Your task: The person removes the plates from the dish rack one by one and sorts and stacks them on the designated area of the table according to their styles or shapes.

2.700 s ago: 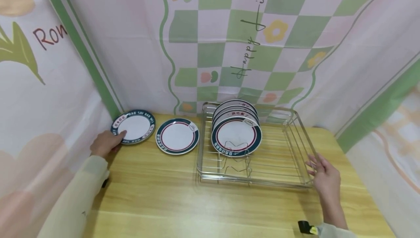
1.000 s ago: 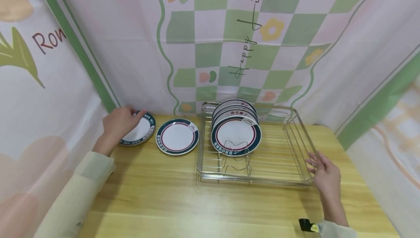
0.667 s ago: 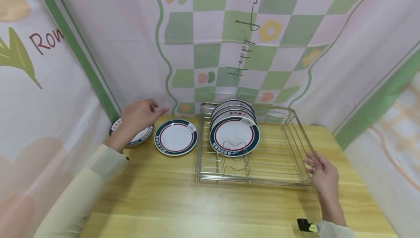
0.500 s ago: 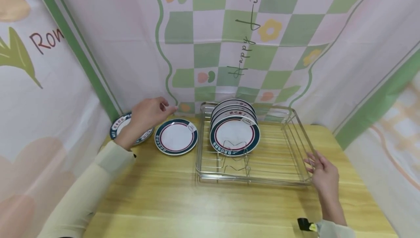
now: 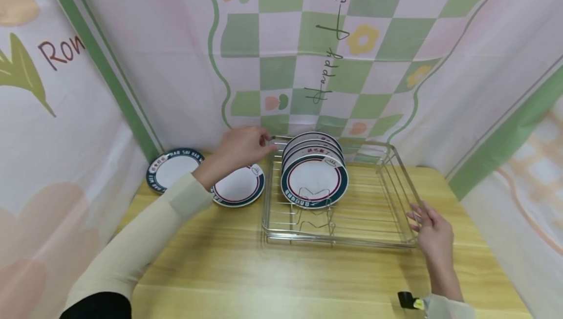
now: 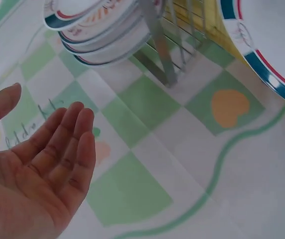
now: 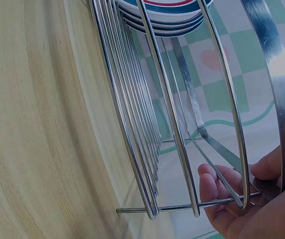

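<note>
While gripping the right end of the wire rack (image 7: 277, 64) with the right hand (image 5: 435, 236), fingers and thumb curled about its metal edge, holds nothing in the left hand (image 5: 242, 148), with fingers loosely bent, near the rack's rear left corner, apart from it in the left wrist view. Within the rack, tilted back one behind another: four dark-rimmed plates (image 5: 314, 180). Just left of the rack, flat on the wooden table (image 5: 264, 275), partly hidden by the left wrist: a matching plate (image 5: 239, 189). Farther left: a letter-rimmed plate (image 5: 173, 170). Behind: a green-checked cloth (image 5: 281, 35) lettered "Happy Life".
</note>
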The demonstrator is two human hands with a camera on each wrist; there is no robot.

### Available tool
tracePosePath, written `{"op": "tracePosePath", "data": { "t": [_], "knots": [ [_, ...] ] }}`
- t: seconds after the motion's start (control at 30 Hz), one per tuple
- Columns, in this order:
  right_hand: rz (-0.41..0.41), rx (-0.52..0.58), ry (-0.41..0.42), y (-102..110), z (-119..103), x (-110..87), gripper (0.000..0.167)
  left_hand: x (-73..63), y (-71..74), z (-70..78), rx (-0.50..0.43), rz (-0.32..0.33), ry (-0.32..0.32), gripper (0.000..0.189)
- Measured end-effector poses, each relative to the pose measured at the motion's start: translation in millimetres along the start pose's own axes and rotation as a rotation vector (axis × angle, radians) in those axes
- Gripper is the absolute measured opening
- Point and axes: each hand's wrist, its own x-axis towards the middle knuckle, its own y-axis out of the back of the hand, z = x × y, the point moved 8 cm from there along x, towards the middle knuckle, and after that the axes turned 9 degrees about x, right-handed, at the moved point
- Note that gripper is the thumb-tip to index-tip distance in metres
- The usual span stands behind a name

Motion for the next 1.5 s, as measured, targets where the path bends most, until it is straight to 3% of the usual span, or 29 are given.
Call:
{"op": "tracePosePath", "data": {
  "t": [0.2, 0.57, 1.0, 1.27, 1.5],
  "knots": [
    [-0.009, -0.014, 0.014, -1, 0, 0.6, 0.049, 12.9, -8.5, 22.7, -0.012, -0.059, -0.119, 0.035],
    [0.005, -0.002, 0.002, 0, 2, 1.9, 0.049, 35.3, -37.5, 53.0, 0.108, -0.197, -0.234, 0.026],
    [0.016, -0.008, -0.011, 0, 4, 1.6, 0.049, 52.0, -56.1, 77.7, 0.102, -0.263, -0.253, 0.025],
    [0.002, -0.030, 0.008, 1, 3, 3.0, 0.049, 60.0, -64.2, 95.0, 0.095, -0.246, -0.301, 0.029],
    [0.000, -0.004, -0.012, 0, 4, 3.4, 0.049, 66.7, -76.2, 100.1, 0.100, -0.272, -0.284, 0.034]
  ]
}}
